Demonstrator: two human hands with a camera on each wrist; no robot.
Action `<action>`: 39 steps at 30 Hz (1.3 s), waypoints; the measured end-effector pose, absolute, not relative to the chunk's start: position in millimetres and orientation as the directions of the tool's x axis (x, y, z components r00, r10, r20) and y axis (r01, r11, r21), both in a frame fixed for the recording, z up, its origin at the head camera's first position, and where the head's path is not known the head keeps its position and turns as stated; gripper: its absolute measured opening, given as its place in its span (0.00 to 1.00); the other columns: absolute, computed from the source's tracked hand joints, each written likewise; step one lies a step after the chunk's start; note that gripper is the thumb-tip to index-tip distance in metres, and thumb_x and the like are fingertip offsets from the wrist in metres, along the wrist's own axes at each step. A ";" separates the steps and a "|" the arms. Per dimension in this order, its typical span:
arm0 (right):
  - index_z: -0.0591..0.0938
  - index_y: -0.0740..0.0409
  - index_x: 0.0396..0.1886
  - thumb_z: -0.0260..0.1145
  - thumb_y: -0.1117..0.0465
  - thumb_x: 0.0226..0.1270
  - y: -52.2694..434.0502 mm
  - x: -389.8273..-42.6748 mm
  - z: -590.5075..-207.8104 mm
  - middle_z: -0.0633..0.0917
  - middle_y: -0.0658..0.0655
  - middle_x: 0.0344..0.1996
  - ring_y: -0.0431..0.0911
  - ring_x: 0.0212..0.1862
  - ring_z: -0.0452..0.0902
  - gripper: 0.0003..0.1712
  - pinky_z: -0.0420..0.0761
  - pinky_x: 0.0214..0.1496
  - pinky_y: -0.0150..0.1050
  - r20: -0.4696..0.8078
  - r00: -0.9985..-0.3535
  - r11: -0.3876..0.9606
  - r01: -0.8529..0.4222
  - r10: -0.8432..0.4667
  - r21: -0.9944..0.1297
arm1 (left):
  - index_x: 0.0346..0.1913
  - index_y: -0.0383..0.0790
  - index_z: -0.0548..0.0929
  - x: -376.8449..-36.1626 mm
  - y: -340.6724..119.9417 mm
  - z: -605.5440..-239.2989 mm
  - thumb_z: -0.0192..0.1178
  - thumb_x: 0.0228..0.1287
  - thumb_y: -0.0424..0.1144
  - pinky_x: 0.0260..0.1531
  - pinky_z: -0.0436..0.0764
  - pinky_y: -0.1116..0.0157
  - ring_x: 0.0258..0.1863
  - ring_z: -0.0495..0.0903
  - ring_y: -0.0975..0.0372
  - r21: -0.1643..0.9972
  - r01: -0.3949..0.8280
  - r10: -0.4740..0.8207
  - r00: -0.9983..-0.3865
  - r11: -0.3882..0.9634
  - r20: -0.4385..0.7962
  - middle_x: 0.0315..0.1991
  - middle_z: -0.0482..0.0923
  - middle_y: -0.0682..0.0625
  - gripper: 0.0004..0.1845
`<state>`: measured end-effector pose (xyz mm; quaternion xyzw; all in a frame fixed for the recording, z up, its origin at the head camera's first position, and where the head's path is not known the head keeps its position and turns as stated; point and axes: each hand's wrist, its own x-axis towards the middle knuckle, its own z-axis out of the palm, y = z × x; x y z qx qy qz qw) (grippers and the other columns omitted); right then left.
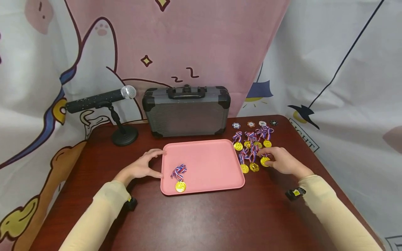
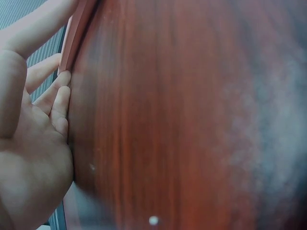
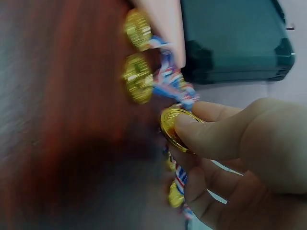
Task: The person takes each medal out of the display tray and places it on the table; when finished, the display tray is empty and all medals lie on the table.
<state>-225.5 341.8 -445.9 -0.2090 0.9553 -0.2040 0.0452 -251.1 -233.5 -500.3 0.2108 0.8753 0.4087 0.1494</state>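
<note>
My right hand [image 1: 284, 161] pinches a gold medal [image 3: 174, 128] between thumb and fingers, at the right end of a cluster of medals. Its striped ribbon is mostly hidden behind the hand. Other gold medals [image 1: 238, 146] with red, white and blue ribbons lie bunched beside it on the table. On the left, my left hand [image 1: 141, 166] is spread along the pink tray [image 1: 207, 167], with thumb and fingertips at its left rim. One medal [image 1: 180, 186] with a crumpled ribbon lies in the tray's front left corner.
Behind the tray stands a grey case [image 1: 188, 116] with black corners. A microphone [image 1: 100, 99] on a round-based stand [image 1: 124, 135] is at the back left. Several poker chips [image 1: 251, 124] form a row at the back right, near the table [image 1: 201, 219] edge.
</note>
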 end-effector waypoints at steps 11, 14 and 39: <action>0.87 0.63 0.54 0.79 0.73 0.59 341.5 -225.2 -464.1 0.89 0.61 0.47 0.47 0.39 0.81 0.22 0.86 0.43 0.49 0.009 -0.905 0.843 -0.399 -0.425 -0.360 | 0.77 0.55 0.71 -251.9 -233.2 -497.4 0.84 0.47 0.53 0.71 0.59 0.32 0.74 0.60 0.45 0.790 0.229 0.487 -0.868 0.569 -0.099 0.79 0.60 0.48 0.52; 0.87 0.63 0.54 0.80 0.72 0.58 340.3 -224.3 -463.5 0.88 0.60 0.44 0.48 0.37 0.79 0.23 0.84 0.40 0.46 0.022 -0.908 0.848 -0.400 -0.419 -0.349 | 0.77 0.53 0.71 -251.7 -233.1 -497.4 0.84 0.47 0.53 0.71 0.59 0.32 0.74 0.61 0.44 0.787 0.239 0.492 -0.865 0.569 -0.093 0.79 0.60 0.47 0.52; 0.84 0.65 0.57 0.78 0.66 0.64 260.9 -217.0 -446.1 0.89 0.64 0.47 0.56 0.44 0.86 0.22 0.86 0.45 0.55 0.283 -0.831 0.704 -0.555 -0.478 -0.442 | 0.77 0.53 0.71 -250.7 -233.3 -500.2 0.85 0.47 0.52 0.71 0.60 0.32 0.73 0.62 0.44 0.781 0.250 0.493 -0.866 0.572 -0.085 0.78 0.61 0.47 0.52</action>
